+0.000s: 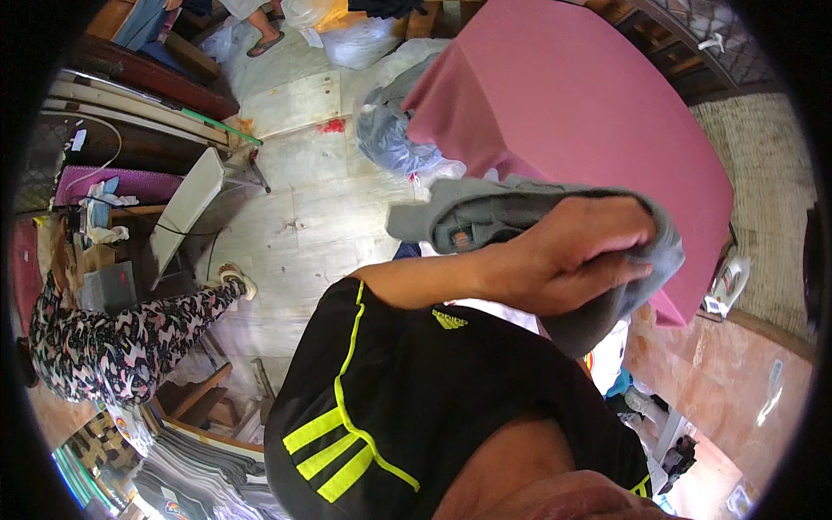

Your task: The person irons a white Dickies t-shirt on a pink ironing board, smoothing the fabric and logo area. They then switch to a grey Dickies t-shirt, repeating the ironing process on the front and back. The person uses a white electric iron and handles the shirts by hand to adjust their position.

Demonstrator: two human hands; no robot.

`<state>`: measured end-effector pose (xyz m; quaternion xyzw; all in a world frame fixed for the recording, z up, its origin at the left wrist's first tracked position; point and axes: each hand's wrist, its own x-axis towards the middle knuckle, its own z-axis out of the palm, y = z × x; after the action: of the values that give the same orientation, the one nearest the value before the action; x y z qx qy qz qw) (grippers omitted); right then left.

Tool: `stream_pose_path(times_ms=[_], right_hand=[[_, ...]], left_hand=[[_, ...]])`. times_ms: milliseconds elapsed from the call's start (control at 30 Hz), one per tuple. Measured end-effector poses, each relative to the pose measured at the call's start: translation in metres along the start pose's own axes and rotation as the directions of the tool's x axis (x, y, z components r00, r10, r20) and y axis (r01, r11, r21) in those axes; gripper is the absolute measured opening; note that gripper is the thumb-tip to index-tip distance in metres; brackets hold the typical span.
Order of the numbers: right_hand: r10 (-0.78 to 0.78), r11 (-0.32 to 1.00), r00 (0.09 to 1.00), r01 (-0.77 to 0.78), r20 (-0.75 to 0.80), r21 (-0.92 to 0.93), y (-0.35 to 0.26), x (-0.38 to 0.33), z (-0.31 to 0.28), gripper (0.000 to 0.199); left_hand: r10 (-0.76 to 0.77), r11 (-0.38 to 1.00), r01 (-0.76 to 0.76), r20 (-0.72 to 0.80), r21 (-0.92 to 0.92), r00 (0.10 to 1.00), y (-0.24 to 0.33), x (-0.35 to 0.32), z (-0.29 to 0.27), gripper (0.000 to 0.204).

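Note:
My left hand (576,256) is closed on a bunched grey T-shirt (494,208), its fingers curled into the fabric at the right. The shirt hangs in loose folds above and around the hand, with a small printed patch visible on its inner side. My left forearm crosses in front of my black shirt (416,381) with yellow stripes. Part of the grey cloth droops below the hand. No part of my right hand can be seen. Just beyond the T-shirt is a table covered with a pink cloth (572,95).
Plastic bags (390,130) lie on the floor beside the table. An iron (726,286) stands at its right. At left, a person in patterned clothes (130,347) bends near a white board (186,208). Stacked grey garments (199,477) sit at lower left. Another person's foot (265,42) shows at the top.

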<state>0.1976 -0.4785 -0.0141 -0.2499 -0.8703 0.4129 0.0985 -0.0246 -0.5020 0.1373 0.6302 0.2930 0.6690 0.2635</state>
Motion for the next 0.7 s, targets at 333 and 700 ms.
stream_pose_path(times_ms=[333, 700], right_hand=[[0.102, 0.945, 0.769, -0.273, -0.631, -0.181, 0.061, -0.103, -0.156, 0.028], [-0.595, 0.713, 0.353, -0.184, -0.723, -0.677, -0.045, -0.051, -0.317, 0.034]], left_hand=[[-0.059, 0.965, 0.002, -0.207, -0.263, 0.977, -0.001, 0.117, -0.036, 0.018], [-0.122, 0.992, 0.099, -0.424, -0.076, 0.898, 0.011, 0.254, -0.113, 0.04]])
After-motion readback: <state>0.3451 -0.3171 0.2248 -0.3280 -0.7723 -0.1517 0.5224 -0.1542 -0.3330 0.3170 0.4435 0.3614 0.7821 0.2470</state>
